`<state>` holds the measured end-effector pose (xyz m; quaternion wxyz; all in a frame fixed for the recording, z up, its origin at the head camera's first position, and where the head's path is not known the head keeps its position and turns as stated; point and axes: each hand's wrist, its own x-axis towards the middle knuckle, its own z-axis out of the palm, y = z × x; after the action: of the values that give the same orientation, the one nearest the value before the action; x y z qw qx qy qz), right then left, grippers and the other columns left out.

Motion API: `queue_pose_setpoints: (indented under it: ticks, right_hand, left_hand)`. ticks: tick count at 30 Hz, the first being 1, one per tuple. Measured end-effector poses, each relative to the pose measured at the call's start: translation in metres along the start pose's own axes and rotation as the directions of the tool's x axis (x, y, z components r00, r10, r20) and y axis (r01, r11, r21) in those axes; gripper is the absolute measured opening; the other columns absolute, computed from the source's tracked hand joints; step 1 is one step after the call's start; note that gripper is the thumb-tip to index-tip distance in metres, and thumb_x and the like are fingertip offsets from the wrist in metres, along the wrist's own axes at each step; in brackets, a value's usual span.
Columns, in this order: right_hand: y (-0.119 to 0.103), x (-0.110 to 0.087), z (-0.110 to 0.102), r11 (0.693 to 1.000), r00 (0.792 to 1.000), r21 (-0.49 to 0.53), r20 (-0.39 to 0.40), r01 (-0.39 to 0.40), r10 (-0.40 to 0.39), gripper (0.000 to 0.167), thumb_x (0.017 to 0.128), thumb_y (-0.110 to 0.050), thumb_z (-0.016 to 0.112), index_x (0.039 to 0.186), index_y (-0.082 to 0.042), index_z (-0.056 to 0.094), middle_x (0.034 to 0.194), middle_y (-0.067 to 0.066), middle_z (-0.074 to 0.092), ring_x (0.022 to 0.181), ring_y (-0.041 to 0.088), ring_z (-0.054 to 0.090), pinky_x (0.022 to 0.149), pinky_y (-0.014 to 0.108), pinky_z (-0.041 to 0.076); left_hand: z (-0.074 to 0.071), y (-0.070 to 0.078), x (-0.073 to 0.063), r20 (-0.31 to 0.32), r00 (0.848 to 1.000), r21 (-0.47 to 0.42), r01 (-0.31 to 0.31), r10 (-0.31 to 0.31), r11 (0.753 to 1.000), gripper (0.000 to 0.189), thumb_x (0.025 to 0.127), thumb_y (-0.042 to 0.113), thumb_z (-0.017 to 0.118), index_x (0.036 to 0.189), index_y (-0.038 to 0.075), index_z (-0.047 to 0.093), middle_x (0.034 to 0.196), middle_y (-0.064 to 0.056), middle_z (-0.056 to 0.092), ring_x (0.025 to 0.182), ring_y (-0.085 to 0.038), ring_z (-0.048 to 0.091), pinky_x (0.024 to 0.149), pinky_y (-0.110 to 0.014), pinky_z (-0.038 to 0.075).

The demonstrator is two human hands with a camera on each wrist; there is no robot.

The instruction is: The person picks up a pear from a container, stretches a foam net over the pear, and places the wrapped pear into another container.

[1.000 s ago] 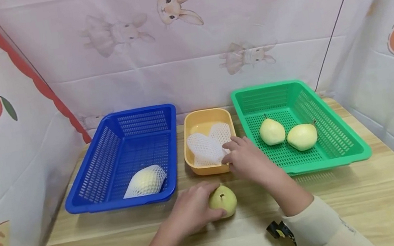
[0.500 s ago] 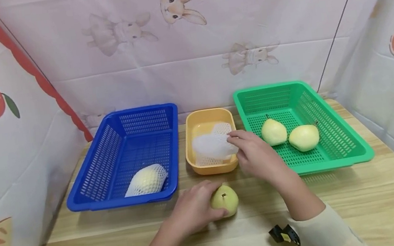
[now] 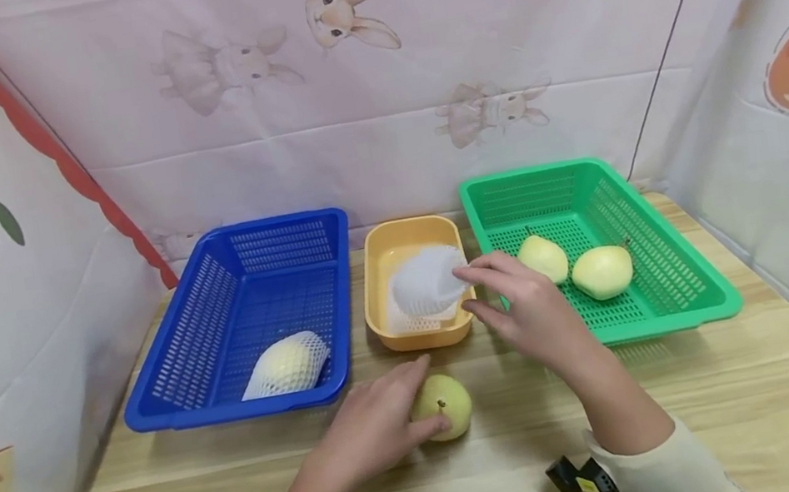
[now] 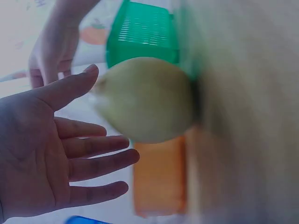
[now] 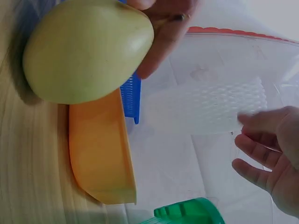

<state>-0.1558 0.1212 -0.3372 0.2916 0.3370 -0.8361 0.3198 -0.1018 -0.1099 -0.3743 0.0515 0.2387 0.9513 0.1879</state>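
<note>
My head view has the left hand [image 3: 377, 423] beside a pear [image 3: 449, 396] on the desk [image 3: 725, 389] and the right hand [image 3: 531, 311] holding a foam net [image 3: 426, 282] over the yellow tray [image 3: 426, 341]. The left wrist view shows me straight, spread fingers [image 4: 100, 167]; the right, a thumb-and-fingertip pinch on the net.

Passable above back of yellow tub [image 3: 423, 341]; blocked left by blue basket [image 3: 280, 296], right by green basket [image 3: 629, 327], in front by pear [image 3: 455, 406].

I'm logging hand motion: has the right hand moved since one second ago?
Yes: judged against the yellow tray in the head view, the right hand has shifted rightward.
</note>
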Motion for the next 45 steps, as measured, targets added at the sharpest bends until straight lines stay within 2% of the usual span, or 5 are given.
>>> queue_pose_setpoints:
  ticks: [5,15,24,29,45]
  right_hand:
    - [-0.006,0.0,-0.006,0.999,1.0,0.041,-0.024,0.008,-0.007,0.034,0.077,-0.016,0.084,0.107,-0.005,0.074,0.102,0.004,0.07,0.093,0.016,0.066,0.081,0.024,0.055]
    - [-0.032,0.001,-0.02,0.947,0.99,0.296,-0.101,0.123,-0.097,0.026,0.085,-0.028,0.078,0.098,-0.006,0.075,0.095,0.004,0.071,0.091,0.017,0.067,0.087,0.016,0.052]
    - [-0.049,0.0,-0.025,0.844,0.973,0.484,-0.124,0.229,-0.193,0.036,0.085,-0.02,0.078,0.11,0.002,0.068,0.098,0.01,0.068,0.09,0.016,0.065,0.079,0.023,0.056]
    - [-0.048,-0.004,-0.028,0.89,0.995,0.453,0.054,0.049,-0.083,0.07,0.072,-0.012,0.087,0.134,-0.002,0.056,0.114,0.008,0.067,0.096,0.016,0.066,0.084,0.029,0.057]
    - [-0.044,-0.007,-0.032,0.941,0.947,0.336,0.311,-0.034,-0.077,0.059,0.081,-0.02,0.082,0.133,-0.007,0.06,0.125,0.003,0.068,0.105,0.012,0.067,0.086,0.026,0.057]
  left_hand:
    - [-0.027,0.006,-0.014,-0.194,0.98,0.028,-0.038,0.043,0.999,0.055,0.082,0.047,0.076,0.128,0.017,0.065,0.125,0.002,0.068,0.111,-0.018,0.066,0.093,-0.04,0.055]
    - [-0.052,0.009,-0.025,-0.562,0.821,-0.163,-0.226,0.098,0.96,0.065,0.077,0.027,0.085,0.135,0.015,0.057,0.14,-0.002,0.054,0.123,-0.018,0.057,0.085,-0.033,0.058]
    - [-0.042,0.014,-0.022,-0.573,0.81,-0.305,-0.352,0.125,0.885,0.04,0.082,0.011,0.08,0.12,0.01,0.068,0.109,0.001,0.073,0.099,-0.012,0.068,0.085,-0.031,0.058]
    - [-0.041,0.017,-0.024,-0.584,0.808,-0.386,-0.359,0.076,0.85,0.023,0.082,0.008,0.079,0.104,0.01,0.073,0.098,0.003,0.074,0.091,-0.011,0.07,0.08,-0.029,0.059]
    - [-0.04,0.017,-0.022,-0.41,0.907,-0.499,-0.311,0.095,0.809,0.036,0.083,0.015,0.079,0.116,0.017,0.067,0.098,0.006,0.074,0.088,-0.006,0.069,0.083,-0.028,0.059]
